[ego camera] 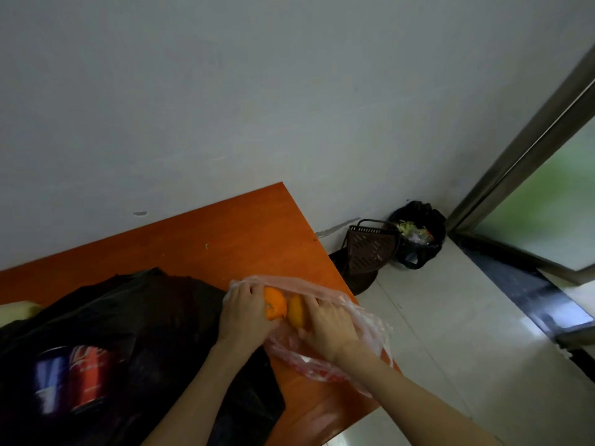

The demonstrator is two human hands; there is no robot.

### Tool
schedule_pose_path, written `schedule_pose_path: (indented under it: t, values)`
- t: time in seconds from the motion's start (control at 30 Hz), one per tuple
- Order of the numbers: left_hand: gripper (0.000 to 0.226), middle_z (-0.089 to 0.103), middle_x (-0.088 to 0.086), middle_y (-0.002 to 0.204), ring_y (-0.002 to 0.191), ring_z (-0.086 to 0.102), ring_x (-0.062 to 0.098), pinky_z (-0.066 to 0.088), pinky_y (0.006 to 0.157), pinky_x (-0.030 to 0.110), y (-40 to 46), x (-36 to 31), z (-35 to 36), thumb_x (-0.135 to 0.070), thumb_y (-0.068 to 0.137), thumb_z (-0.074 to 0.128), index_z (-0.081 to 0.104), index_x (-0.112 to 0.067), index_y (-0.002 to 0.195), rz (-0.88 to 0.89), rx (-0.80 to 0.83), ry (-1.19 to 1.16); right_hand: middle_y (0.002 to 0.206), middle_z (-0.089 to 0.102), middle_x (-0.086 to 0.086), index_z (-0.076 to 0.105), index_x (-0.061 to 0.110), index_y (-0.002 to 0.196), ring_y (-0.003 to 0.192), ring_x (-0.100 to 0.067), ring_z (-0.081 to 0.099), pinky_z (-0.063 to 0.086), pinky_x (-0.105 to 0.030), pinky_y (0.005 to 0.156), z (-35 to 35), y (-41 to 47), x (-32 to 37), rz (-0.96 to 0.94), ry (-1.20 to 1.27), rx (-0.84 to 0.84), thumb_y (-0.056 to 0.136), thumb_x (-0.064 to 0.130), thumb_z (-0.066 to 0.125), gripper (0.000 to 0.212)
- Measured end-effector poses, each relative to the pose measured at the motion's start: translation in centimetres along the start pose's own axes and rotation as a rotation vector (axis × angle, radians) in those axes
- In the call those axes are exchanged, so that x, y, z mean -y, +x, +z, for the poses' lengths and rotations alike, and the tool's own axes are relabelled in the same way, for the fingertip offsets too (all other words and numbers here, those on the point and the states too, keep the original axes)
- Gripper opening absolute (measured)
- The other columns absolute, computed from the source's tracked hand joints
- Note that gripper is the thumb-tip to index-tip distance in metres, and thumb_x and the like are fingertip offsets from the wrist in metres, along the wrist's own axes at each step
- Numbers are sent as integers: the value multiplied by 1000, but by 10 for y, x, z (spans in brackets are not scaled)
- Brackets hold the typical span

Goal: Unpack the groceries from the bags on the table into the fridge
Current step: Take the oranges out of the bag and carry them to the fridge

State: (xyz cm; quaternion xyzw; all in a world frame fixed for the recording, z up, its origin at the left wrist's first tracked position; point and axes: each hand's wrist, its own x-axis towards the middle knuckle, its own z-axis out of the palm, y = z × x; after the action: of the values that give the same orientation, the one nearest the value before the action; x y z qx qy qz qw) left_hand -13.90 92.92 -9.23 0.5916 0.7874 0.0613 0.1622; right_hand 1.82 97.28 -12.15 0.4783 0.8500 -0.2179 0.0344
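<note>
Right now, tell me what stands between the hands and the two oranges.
Nothing does: the left hand grips one orange and the right hand the other orange, inside the clear plastic bag. No fridge is in view.

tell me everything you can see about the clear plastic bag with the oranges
The clear plastic bag is thin, crinkled film with a pinkish tint, lying slumped at the right edge of the orange table, beside the black bag. Its mouth is open, and two oranges sit side by side there. The left hand grips the left orange; the right hand grips the other orange, with film bunched round the wrist.
</note>
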Motion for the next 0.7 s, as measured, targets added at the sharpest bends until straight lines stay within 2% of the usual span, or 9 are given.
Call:
schedule_pose_path:
  t: [0.1, 0.2, 0.3, 0.4, 0.47, 0.57, 0.7]
  values:
    - [79, 29, 5, 146, 133, 25, 29, 36, 100, 39, 4, -7, -22, -44, 75, 67, 33, -12, 139, -24, 114, -134, 134, 45, -13, 34, 24, 132, 111, -34, 52, 46, -45, 90, -13, -8, -3, -21, -3, -39, 80, 40, 58, 60]
    - [82, 29, 4, 146, 134, 22, 30, 38, 102, 43, 5, -16, -38, -47, 73, 69, 32, -16, 140, 8, 211, -157, 132, 41, -12, 32, 25, 135, 109, -34, 52, 46, -45, 89, -23, -14, -3, -37, -59, -14, 80, 44, 60, 64]
    - [77, 26, 5, 142, 136, 22, 31, 35, 105, 47, -1, -15, -40, -44, 73, 70, 31, -29, 138, 49, 299, -158, 131, 40, -11, 31, 24, 136, 115, -33, 47, 42, -44, 96, -25, -26, 2, -79, -50, 22, 80, 47, 61, 67]
    - [69, 26, 3, 132, 122, 37, 25, 40, 98, 39, -5, -19, -45, -39, 72, 72, 36, -37, 132, 61, 252, -233, 129, 40, -11, 34, 22, 134, 118, -31, 43, 39, -39, 95, -40, -30, -1, -74, -55, 12, 79, 40, 63, 64]
    - [67, 23, 3, 134, 122, 35, 25, 39, 99, 39, -44, -91, -63, -40, 71, 73, 39, -40, 129, 333, 146, -222, 132, 38, -11, 33, 24, 135, 120, -31, 41, 41, -40, 96, -79, -118, -30, 80, -24, -241, 79, 41, 63, 66]
    - [68, 25, 2, 132, 123, 34, 24, 40, 99, 40, -43, -100, -74, -43, 71, 72, 38, -43, 130, 339, 87, -299, 132, 34, -9, 29, 26, 139, 117, -30, 41, 44, -41, 93, -85, -119, -38, 123, 33, -285, 79, 43, 64, 71]
    - [58, 32, 2, 118, 102, 39, 17, 32, 85, 25, -50, -118, -73, -39, 73, 74, 44, -34, 123, 326, -27, -362, 130, 33, -8, 30, 26, 138, 115, -29, 43, 42, -34, 91, -98, -145, -46, 235, 132, -373, 79, 42, 64, 69]
